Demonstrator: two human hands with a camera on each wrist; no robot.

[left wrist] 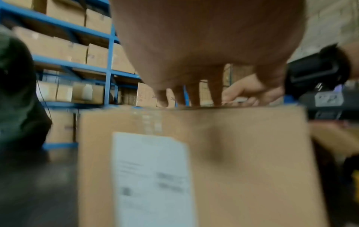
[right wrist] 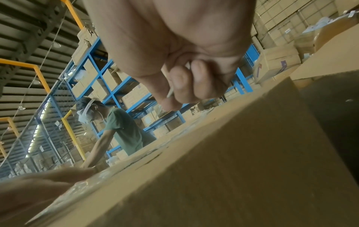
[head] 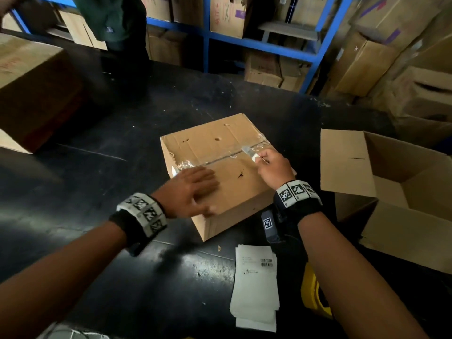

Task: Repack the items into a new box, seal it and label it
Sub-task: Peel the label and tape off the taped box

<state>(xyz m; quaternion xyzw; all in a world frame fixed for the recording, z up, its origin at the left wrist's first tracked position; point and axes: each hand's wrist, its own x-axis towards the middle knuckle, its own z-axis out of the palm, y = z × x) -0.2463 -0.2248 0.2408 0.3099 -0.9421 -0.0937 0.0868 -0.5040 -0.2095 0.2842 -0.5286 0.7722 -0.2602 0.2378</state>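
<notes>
Head view: a taped cardboard box (head: 220, 167) sits on the black table (head: 97, 143), its flaps closed under clear tape (head: 220, 159) along the centre seam. The left hand (head: 193, 189) lies flat on the lid near its left end, fingers straight, apparently to keep the box from sliding. The right hand (head: 272, 167) pinches a small box cutter (head: 250, 152), fingers curled round it, with the blade at the seam towards the right end; this looks like the step of slitting the old box open so its contents can come out. The new box (head: 391, 182) stands open just to the right, flaps up, within easy reach for the transfer. A stack of shipping labels (head: 256, 285) lies at the near edge, ready for the last step. The items themselves are hidden inside the taped box.

Left wrist view: blurred, but the left hand's fingers (left wrist: 194, 95) reach straight over the top edge of the box, whose near side carries an old label (left wrist: 151, 176). The right hand shows beyond them.

Right wrist view: the right hand's fingers (right wrist: 180, 86) are closed tight on the thin cutter handle above the lid. Another person (right wrist: 120, 127) in a green shirt works across the table before blue shelving (right wrist: 116, 86).
</notes>
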